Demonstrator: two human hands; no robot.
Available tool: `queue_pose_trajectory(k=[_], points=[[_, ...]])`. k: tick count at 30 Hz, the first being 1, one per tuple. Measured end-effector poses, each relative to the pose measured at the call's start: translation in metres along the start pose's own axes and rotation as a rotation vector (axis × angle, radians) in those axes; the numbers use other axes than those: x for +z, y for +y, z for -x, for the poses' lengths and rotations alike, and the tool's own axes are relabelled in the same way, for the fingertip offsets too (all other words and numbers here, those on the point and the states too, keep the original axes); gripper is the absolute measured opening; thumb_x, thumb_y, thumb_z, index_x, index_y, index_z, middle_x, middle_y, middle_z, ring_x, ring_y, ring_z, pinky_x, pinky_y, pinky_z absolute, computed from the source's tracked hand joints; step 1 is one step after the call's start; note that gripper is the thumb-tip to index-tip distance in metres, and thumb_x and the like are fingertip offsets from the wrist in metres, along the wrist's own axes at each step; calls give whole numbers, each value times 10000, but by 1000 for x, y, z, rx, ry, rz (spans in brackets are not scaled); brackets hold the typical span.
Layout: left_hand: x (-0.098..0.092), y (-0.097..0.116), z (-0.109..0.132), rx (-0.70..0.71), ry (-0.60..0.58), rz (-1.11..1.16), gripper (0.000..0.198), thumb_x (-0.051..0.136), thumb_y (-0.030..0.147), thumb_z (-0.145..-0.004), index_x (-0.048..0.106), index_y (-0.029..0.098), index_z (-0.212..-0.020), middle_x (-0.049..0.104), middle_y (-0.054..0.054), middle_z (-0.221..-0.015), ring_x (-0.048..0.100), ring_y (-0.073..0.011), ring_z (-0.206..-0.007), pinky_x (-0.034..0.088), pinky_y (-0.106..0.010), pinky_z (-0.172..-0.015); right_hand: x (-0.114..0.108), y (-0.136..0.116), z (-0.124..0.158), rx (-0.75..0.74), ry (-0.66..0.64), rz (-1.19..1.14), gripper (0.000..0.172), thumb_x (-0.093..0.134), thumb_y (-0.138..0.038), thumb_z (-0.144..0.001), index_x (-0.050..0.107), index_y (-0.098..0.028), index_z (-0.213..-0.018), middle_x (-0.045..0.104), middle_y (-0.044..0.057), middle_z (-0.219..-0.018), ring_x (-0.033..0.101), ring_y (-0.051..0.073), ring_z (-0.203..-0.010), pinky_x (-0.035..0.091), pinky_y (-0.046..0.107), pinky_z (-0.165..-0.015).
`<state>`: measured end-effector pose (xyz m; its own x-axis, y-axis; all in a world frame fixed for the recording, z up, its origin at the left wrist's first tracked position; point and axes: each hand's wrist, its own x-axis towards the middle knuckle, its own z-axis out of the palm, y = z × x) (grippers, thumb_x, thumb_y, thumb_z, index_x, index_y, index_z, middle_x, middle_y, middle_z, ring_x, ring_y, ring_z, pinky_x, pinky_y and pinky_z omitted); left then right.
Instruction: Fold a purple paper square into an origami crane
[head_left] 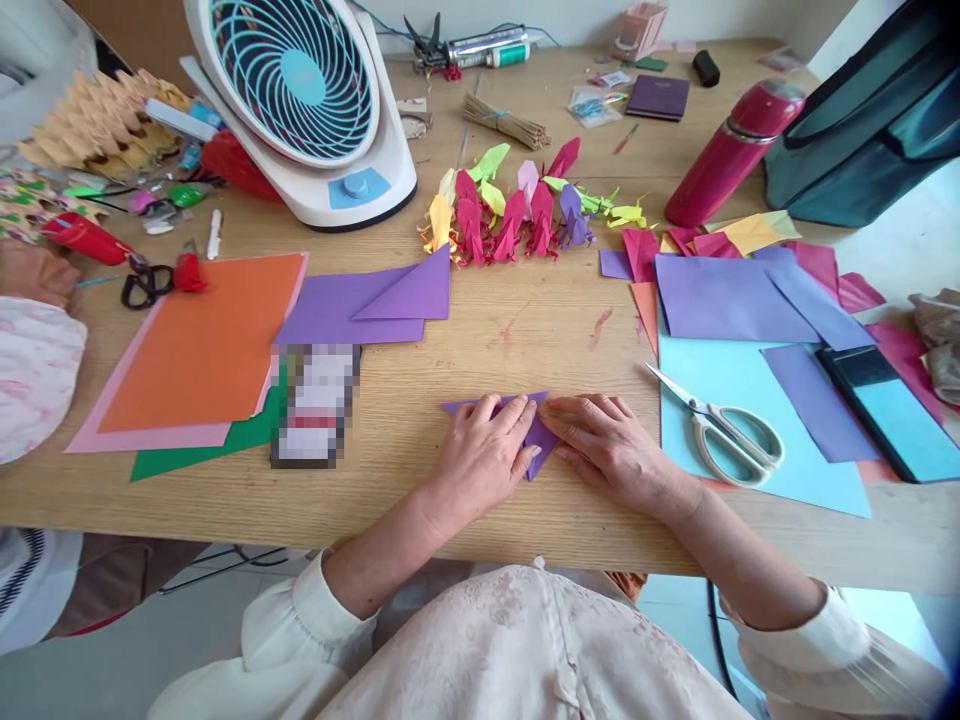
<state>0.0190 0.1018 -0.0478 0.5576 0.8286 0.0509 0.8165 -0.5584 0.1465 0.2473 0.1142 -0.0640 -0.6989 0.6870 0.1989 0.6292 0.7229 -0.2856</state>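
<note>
A small piece of folded purple paper [538,440] lies on the table in front of me, its pointed corners showing to the left and below. My left hand [484,445] presses it down, fingers closed together over its upper part and thumb at its lower right edge. From the right, my right hand [619,445] grips the paper's right edge with its fingertips bunched. Both hands cover much of the paper, so its full shape is hidden. White-handled scissors [735,440] lie partly open on light blue paper [810,490], right of my right hand.
Several folded paper figures [514,215] stand in a colourful cluster behind my hands. A fan [352,190] is at the back left, a pink bottle [731,155] at the back right. Orange sheets [202,340], purple sheets [360,300] and a blurred phone [315,410] lie left.
</note>
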Motion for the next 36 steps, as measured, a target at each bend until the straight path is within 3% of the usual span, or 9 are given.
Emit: queue_pose_trajectory(k=[11,29,33,36], points=[[5,-6,-5,10,41,-44,501,477,412,-1012,531,103,-1403,597,-115,-1404,538,-261,-1151,465,-408,-946,-2,-4,0,21,13,6,390,459,-279,-1024,571,-188,-1387,609,154,-1351,559,297,-1127,455,460,-882],[6,-2,6,-36,24,70,675,576,457,-931,417,116,-1492,474,-152,-1518,469,-311,-1265,407,-480,-1024,-8,-2,24,-17,-10,-23,373,476,-219,-1015,589,-165,-1367,583,156,-1409,556,307,-1265,489,507,-1010],[5,-3,8,-24,21,95,780,616,522,-894,378,110,-1513,448,-164,-1533,448,-328,-1287,387,-494,-1055,-10,-3,29,-13,40,-40,319,496,-216,-1004,638,-185,-1288,609,149,-1360,580,309,-1228,502,507,-986],[5,-5,7,-24,18,131,886,665,565,-853,337,93,-1527,448,-167,-1526,434,-331,-1295,374,-483,-1084,-13,-4,26,72,104,-98,289,489,-209,-1002,643,-191,-1245,626,153,-1303,619,285,-1144,522,476,-941]])
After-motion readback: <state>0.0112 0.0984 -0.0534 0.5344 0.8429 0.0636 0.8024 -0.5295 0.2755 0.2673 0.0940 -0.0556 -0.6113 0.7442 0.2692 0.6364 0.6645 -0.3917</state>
